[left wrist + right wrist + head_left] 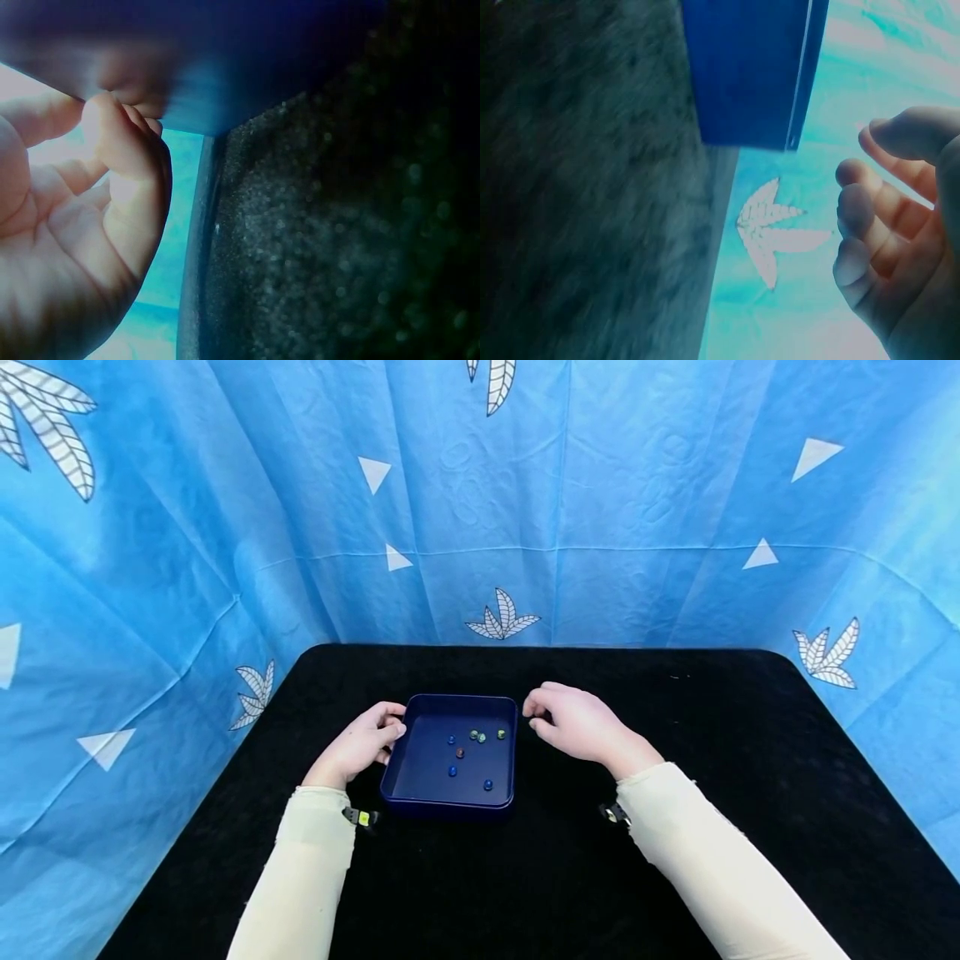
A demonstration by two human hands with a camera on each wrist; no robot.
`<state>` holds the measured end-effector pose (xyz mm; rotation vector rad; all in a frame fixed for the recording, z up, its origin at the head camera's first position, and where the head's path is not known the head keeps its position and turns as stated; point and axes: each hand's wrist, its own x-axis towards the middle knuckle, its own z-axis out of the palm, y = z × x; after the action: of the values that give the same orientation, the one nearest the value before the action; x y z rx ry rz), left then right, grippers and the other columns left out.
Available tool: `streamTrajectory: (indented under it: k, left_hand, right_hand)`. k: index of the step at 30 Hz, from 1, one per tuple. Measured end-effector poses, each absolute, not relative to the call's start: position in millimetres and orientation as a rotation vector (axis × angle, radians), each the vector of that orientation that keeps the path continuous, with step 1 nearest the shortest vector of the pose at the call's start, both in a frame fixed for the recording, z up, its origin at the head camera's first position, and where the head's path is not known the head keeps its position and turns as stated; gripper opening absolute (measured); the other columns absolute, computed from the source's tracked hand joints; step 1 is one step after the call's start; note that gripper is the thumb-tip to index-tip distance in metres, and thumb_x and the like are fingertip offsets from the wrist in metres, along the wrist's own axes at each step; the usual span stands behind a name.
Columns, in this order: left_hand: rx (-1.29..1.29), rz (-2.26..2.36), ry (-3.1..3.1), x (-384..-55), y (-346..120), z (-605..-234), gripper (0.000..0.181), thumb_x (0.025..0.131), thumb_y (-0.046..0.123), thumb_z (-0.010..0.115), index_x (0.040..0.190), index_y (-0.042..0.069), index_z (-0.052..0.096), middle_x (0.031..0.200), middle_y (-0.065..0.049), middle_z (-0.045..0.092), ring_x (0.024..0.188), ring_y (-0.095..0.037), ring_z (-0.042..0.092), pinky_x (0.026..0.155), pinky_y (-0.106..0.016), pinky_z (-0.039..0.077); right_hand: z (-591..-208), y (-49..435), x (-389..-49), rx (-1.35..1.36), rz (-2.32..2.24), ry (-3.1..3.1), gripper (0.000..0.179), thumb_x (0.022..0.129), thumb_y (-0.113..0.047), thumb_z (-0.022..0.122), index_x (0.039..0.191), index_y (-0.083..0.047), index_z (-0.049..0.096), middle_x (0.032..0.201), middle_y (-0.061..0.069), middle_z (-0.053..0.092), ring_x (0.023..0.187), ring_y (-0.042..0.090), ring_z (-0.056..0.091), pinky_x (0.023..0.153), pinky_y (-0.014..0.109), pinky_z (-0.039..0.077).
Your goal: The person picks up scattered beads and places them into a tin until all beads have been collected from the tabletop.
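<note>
A dark blue, shallow square tray (420, 777) stands on the black table. Inside it lie several small marbles: a reddish-brown one (461, 752), blue ones such as the marble near the front right (488, 784), and greenish ones such as the marble by the right wall (501, 734). My left hand (365, 743) grips the tray's left side at the rim; in the left wrist view its fingertips (105, 112) meet the tray's wall. Just right of the tray, my right hand (573, 722) hovers with loosely curled fingers (855, 206) and holds nothing.
The black table (750, 760) extends around the tray on all sides. Behind it and to both sides hangs a blue curtain (637, 510) with white leaves and triangles. Each forearm wears a pale sleeve (303, 860) with a small device at the wrist.
</note>
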<state>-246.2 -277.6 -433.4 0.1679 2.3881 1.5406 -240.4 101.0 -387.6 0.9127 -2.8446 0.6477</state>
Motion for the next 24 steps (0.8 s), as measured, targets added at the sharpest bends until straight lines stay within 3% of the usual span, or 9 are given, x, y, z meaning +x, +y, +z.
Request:
streamTrajectory:
  k: [14,24]
  left_hand:
    - [0.181,1.550,2.384,-247,-277,-431,0.042,0.105,0.013,0.052,0.144,-0.001,0.042,0.111,-0.017,0.052,0.087,-0.032,0.058,0.067,-0.040,0.056]
    - [0.173,1.536,2.399,-246,-276,-433,0.042,0.106,0.013,0.052,0.144,0.000,0.042,0.110,-0.018,0.051,0.087,-0.033,0.058,0.067,-0.039,0.056]
  right_hand:
    - [-412,181,-211,0.880,0.518,-2.934,0.010,0.090,-0.018,0.072,0.099,-0.021,0.069,0.092,-0.010,0.057,0.075,0.007,0.054,0.072,0.038,0.049]
    - [-423,200,-213,0.918,0.495,-3.026,0.015,0.088,-0.014,0.073,0.099,-0.023,0.069,0.091,-0.011,0.056,0.078,0.006,0.057,0.073,0.039,0.051]
